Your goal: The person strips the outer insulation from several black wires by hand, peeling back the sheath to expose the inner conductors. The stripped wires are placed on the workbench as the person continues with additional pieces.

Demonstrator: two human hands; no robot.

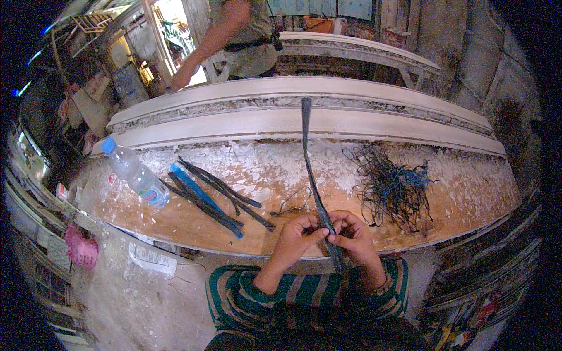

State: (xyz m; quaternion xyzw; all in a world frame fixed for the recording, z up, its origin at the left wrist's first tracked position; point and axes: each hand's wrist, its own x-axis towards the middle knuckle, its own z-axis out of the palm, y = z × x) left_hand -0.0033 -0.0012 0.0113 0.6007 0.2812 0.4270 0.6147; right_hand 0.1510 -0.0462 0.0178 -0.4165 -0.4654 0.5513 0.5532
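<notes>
Centrally, dk strip (311, 169) pinched betw. fingers of L hand (298, 237) & R hand (353, 235), both closed on it; upper length extends fwd over surface (269, 169), twd white boards (234, 126); lower end below fingertips.

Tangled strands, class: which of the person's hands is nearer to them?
Right. The right hand is to the lower left of the tangled strands; the left hand is farther left.

Held strip (311, 174): dark grey-black
Left strips (199, 192): black, one blue
Right tangle (393, 190): black, blue
Bottle cap (109, 145): blue
Shirt (301, 295): green, beige stripes
</notes>
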